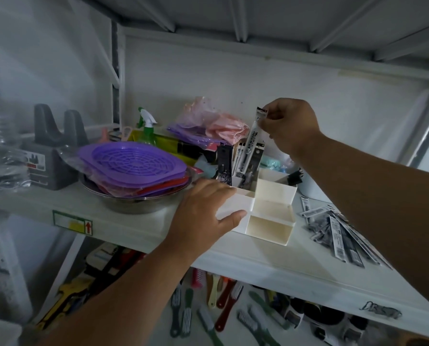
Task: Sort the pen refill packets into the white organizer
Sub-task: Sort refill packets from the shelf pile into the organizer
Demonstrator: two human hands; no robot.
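A white stepped organizer (268,227) stands on a white shelf. My left hand (203,211) grips its left side, thumb on the front wall. My right hand (287,123) pinches the top of a long pen refill packet (254,138), whose lower end reaches into the organizer's rear compartment. Several other refill packets (243,158) stand upright in that compartment. A loose pile of refill packets (338,233) lies on the shelf to the organizer's right, partly hidden by my right forearm.
A steel bowl (133,204) with purple plastic lids (133,163) sits left of the organizer. Behind are a green spray bottle (147,128), pink bags (216,123) and a grey holder (51,151). Brushes (208,318) lie on the lower shelf.
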